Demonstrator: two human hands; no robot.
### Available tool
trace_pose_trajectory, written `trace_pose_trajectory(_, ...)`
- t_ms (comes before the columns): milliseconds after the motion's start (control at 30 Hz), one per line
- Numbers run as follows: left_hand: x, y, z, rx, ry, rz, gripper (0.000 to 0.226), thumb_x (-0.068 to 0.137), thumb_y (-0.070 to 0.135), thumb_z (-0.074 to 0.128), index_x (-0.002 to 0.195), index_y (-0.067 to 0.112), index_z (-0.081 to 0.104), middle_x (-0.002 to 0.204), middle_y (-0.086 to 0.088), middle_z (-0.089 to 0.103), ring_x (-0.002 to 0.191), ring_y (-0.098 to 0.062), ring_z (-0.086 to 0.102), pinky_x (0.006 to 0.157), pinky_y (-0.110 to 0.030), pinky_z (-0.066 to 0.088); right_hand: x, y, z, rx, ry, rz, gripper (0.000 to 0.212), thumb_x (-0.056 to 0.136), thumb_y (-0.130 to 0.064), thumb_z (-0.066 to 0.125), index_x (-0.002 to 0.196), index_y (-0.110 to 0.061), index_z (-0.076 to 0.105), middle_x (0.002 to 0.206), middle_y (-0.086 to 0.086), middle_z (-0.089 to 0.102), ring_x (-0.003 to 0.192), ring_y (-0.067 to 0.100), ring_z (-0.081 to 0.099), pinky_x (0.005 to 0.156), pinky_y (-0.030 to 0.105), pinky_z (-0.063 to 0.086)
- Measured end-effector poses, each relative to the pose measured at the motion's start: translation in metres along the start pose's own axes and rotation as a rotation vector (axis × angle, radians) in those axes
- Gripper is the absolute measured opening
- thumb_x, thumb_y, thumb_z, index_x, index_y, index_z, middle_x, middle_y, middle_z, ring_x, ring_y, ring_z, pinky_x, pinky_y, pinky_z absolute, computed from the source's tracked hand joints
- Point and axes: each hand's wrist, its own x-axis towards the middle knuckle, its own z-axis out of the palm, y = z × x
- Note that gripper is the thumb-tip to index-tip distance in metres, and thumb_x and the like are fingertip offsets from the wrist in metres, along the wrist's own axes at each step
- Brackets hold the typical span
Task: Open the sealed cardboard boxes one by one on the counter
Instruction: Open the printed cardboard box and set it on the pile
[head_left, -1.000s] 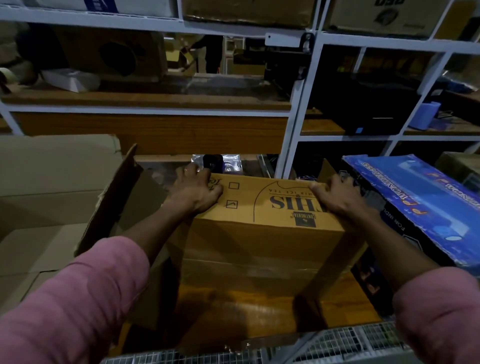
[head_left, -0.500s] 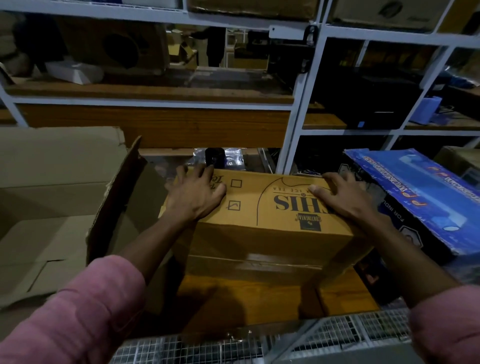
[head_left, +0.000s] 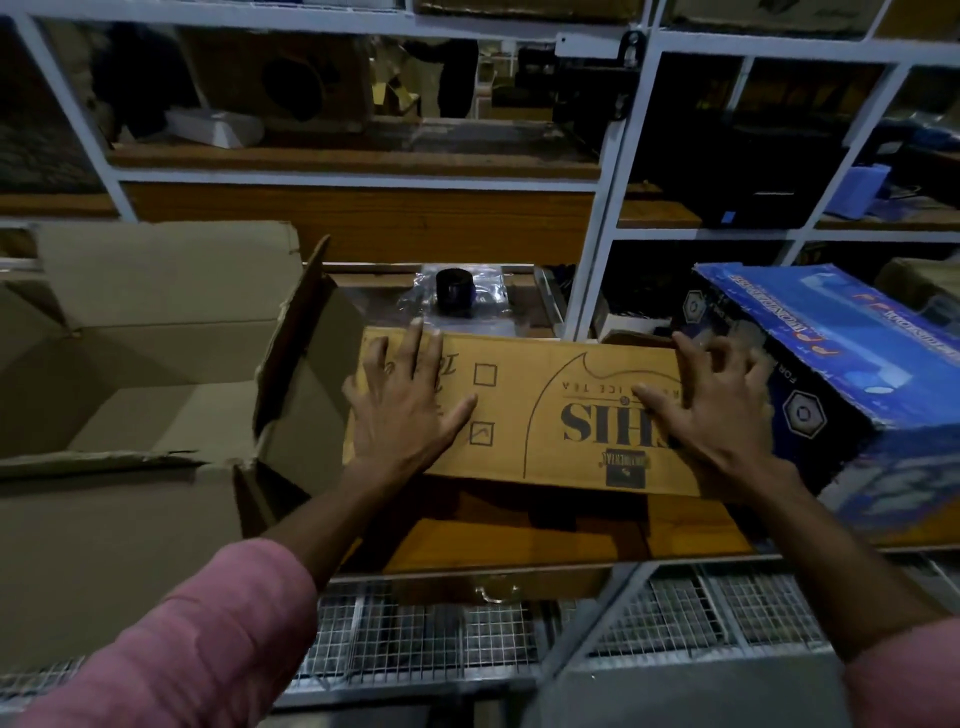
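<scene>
We have the wooden counter (head_left: 519, 545) running under white racking, and its near edge shows bare wood just in front of the sealed box (head_left: 550, 415), which sits mid-counter. To the left, touching or nearly touching it, stands a big opened carton (head_left: 156, 364) with one flap raised; to the right a blue printed box (head_left: 831, 374) leans in close. So we judge there is little room sideways, and the free way is toward us. The sealed box looks like stiff corrugated board, dry and not slippery; its ice-tea print suggests weight inside, though we cannot tell. Our left hand (head_left: 402, 410) lies flat and spread on its top, gripping nothing; our right hand (head_left: 711, 410) rests with fingers curled at the far right corner, holding nothing we can see. We would take hold at the side edges.
</scene>
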Motion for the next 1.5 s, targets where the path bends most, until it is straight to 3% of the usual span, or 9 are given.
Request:
trace_pose_trajectory(167, -0.03, 0.001, 0.014, -0.094, -0.029, -0.052, 0.088, 0.08, 0.076, 0.06, 0.152, 0.038, 0.026, 0.152, -0.002, 0.023, 0.14, -0.04, 0.016, 0.1, -0.069, 0.035, -0.031, 0.011, 0.012, 0.004, -0.087, 0.007, 0.101, 0.069, -0.083, 0.062, 0.15, -0.034, 0.024, 0.151, 0.004, 0.025, 0.139, 0.038, 0.02, 0.104, 0.065, 0.037)
trace_pose_trajectory(267, -0.04, -0.002, 0.034, -0.117, -0.11, -0.101, 0.075, 0.082, 0.068, 0.066, 0.144, 0.032, 0.041, 0.142, -0.007, 0.029, 0.13, -0.043, 0.027, 0.098, -0.064, 0.042, -0.048, 0.019, 0.033, -0.028, -0.2, 0.023, 0.099, 0.072, -0.071, 0.072, 0.149, -0.034, 0.024, 0.158, 0.004, 0.023, 0.143, 0.036, 0.017, 0.106, 0.07, 0.035)
trace_pose_trajectory(400, -0.059, -0.007, 0.068, -0.146, -0.175, -0.165, 0.065, 0.086, 0.061, 0.067, 0.14, 0.033, 0.044, 0.146, -0.007, 0.03, 0.125, -0.042, 0.03, 0.101, -0.061, 0.041, -0.068, 0.022, 0.064, -0.084, -0.268, 0.067, 0.093, 0.076, -0.064, 0.075, 0.151, -0.034, 0.03, 0.157, -0.001, 0.023, 0.139, 0.034, 0.019, 0.103, 0.066, 0.038)
trace_pose_trajectory(733, -0.056, -0.027, 0.116, -0.112, -0.232, -0.208, 0.07, 0.089, 0.071, 0.051, 0.149, 0.037, 0.036, 0.155, -0.004, 0.028, 0.119, -0.04, 0.034, 0.094, -0.056, 0.045, -0.052, 0.013, 0.12, -0.194, -0.35, 0.046, 0.073, 0.092, -0.058, 0.059, 0.153, -0.037, 0.024, 0.16, -0.002, 0.018, 0.142, 0.033, 0.014, 0.101, 0.07, 0.033)
trace_pose_trajectory(933, -0.03, -0.019, 0.119, -0.005, -0.221, -0.252, 0.066, 0.093, 0.071, 0.04, 0.146, 0.033, 0.043, 0.145, -0.008, 0.043, 0.124, -0.042, 0.039, 0.103, -0.062, 0.031, -0.046, -0.005, 0.141, -0.307, -0.306, 0.04, 0.073, 0.095, -0.059, 0.048, 0.155, -0.032, 0.02, 0.162, 0.002, 0.021, 0.146, 0.038, 0.016, 0.103, 0.077, 0.022)
trace_pose_trajectory(1167, -0.004, -0.018, 0.125, 0.09, -0.207, -0.06, 0.039, 0.09, 0.047, 0.054, 0.112, 0.016, 0.064, 0.116, -0.015, 0.057, 0.112, -0.038, 0.048, 0.099, -0.062, 0.037, -0.055, -0.042, 0.152, -0.256, -0.142, -0.09, 0.066, 0.085, -0.033, 0.069, 0.145, -0.018, 0.044, 0.148, 0.014, 0.043, 0.136, 0.036, 0.036, 0.108, 0.063, 0.029)
trace_pose_trajectory(1267, 0.003, -0.003, 0.131, 0.0, -0.201, 0.108, 0.032, 0.092, 0.027, 0.055, 0.119, 0.011, 0.062, 0.12, -0.019, 0.056, 0.113, -0.039, 0.052, 0.099, -0.054, 0.043, -0.067, -0.063, 0.16, -0.102, -0.073, -0.258, 0.047, 0.086, -0.025, 0.066, 0.131, -0.019, 0.057, 0.138, 0.014, 0.049, 0.13, 0.035, 0.043, 0.11, 0.058, 0.033)
trace_pose_trajectory(1367, 0.01, 0.017, 0.139, -0.086, -0.213, 0.227, 0.036, 0.094, 0.022, 0.052, 0.128, 0.013, 0.06, 0.131, -0.016, 0.056, 0.125, -0.035, 0.049, 0.105, -0.051, 0.039, -0.066, -0.073, 0.164, -0.005, -0.097, -0.379, 0.037, 0.095, -0.026, 0.057, 0.129, -0.013, 0.056, 0.133, 0.014, 0.051, 0.124, 0.033, 0.048, 0.104, 0.051, 0.042)
trace_pose_trajectory(1500, 0.023, 0.044, 0.142, -0.103, -0.295, 0.282, 0.05, 0.096, 0.027, 0.035, 0.143, 0.017, 0.049, 0.145, -0.012, 0.049, 0.136, -0.033, 0.04, 0.11, -0.053, 0.033, -0.043, -0.06, 0.161, -0.009, -0.17, -0.264, 0.048, 0.103, -0.041, 0.042, 0.142, -0.014, 0.045, 0.15, 0.015, 0.039, 0.138, 0.033, 0.036, 0.109, 0.052, 0.038)
